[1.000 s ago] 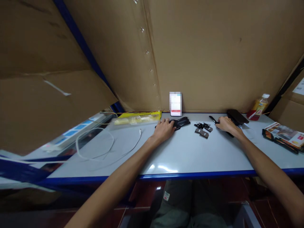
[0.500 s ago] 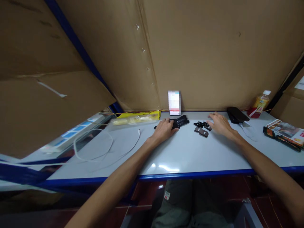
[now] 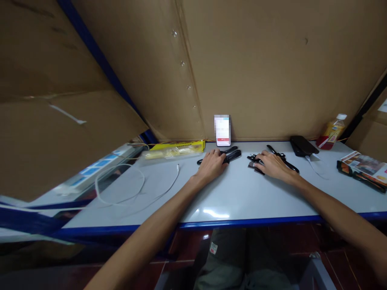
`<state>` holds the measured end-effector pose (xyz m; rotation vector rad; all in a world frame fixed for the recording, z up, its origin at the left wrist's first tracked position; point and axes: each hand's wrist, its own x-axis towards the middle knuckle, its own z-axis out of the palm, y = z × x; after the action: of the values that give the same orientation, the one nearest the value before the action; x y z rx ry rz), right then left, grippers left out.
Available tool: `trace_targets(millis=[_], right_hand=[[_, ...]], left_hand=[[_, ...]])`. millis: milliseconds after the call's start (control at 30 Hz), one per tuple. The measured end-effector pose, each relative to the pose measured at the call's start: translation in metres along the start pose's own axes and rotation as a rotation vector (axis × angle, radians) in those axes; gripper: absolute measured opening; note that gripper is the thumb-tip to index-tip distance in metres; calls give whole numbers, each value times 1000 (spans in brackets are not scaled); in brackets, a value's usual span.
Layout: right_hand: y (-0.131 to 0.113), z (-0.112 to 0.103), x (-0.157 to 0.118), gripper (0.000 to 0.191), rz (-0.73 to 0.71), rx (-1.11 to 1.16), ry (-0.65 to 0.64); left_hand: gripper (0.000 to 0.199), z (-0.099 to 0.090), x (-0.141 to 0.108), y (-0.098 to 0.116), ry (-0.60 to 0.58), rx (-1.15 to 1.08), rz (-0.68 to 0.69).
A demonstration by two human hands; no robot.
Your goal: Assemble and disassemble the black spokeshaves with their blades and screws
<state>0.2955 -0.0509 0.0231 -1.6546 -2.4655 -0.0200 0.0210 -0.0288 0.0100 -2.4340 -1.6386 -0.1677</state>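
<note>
My left hand [image 3: 214, 163] rests on the table with its fingers curled over a bundle of black handles [image 3: 233, 155]. Their ends stick out on both sides of the hand, and what they belong to is hidden. My right hand [image 3: 271, 164] bends its fingers and thumb down around several small dark pieces [image 3: 251, 159], some with shiny metal parts. Part of this group lies under the fingers. Just behind and right of that hand lies a black two-handled tool [image 3: 290, 165], partly covered by the hand; its kind is unclear.
A lit phone [image 3: 223, 131] leans on the cardboard wall. Left are a clear plastic package [image 3: 172, 152], white cable [image 3: 143, 177] and power strip [image 3: 93, 169]. Right are a black case [image 3: 303, 146], a drink bottle [image 3: 331, 131] and a printed packet [image 3: 367, 167].
My right hand has moved left and down onto the small dark pieces, uncovering the black two-handled tool. My left hand stays on the black handles, which now look less fanned out.
</note>
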Motion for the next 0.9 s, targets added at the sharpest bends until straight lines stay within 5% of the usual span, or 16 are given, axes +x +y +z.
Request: trace_targets(millis=[333, 667, 900], right_hand=[[14, 0, 5, 34, 35, -12, -34], [34, -17, 13, 26, 216, 35, 79], [36, -4, 16, 29, 209, 8, 108]], left_hand=[[27, -3, -8, 9, -69, -201, 164], [27, -12, -21, 37, -93, -323, 439], [34, -6, -30, 51, -54, -399, 488]])
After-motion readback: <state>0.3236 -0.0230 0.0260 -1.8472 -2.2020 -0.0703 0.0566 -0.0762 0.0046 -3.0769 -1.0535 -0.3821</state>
